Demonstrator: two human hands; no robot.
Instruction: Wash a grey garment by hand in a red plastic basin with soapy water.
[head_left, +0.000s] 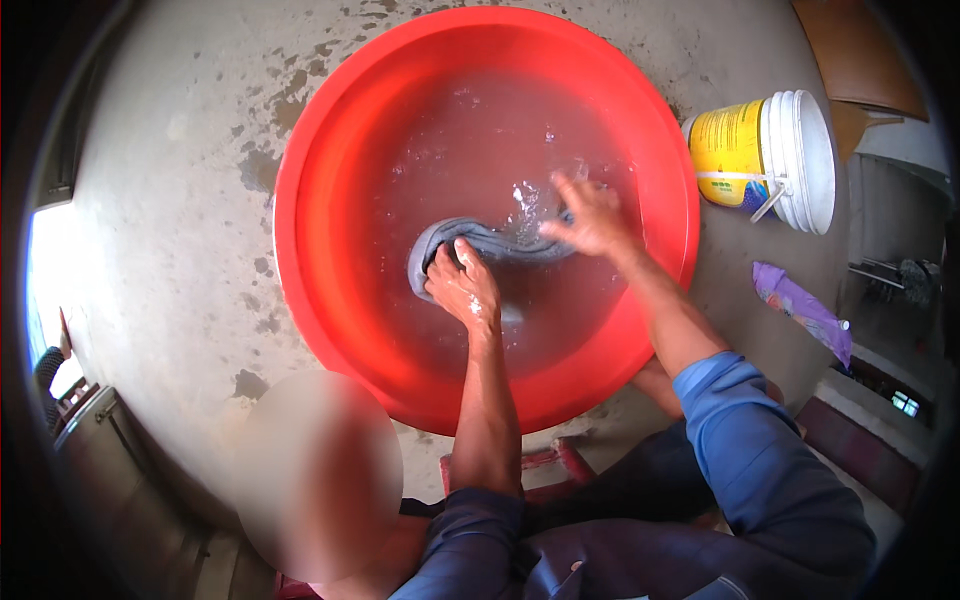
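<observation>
A large red plastic tub (487, 16) stands before me, holding cloudy, greyish-pink water (465, 165). In it lies a wet grey cloth (517, 246), twisted lengthwise and partly at the surface. My left hand (466, 289) grips the cloth's bent left end, with suds on the back of the hand. Over the cloth's right end is my right hand (592, 214), thumb and index finger spread; its other fingers are partly hidden. Small splashes and bubbles (525, 199) show beside the right hand.
A white bucket with a yellow label (726, 150) lies on its side, right of the tub. Nearby on the concrete floor (172, 240) is a purple plastic packet (802, 307). A reddish stool (574, 459) stands close to my legs. Wet patches mark the floor at left.
</observation>
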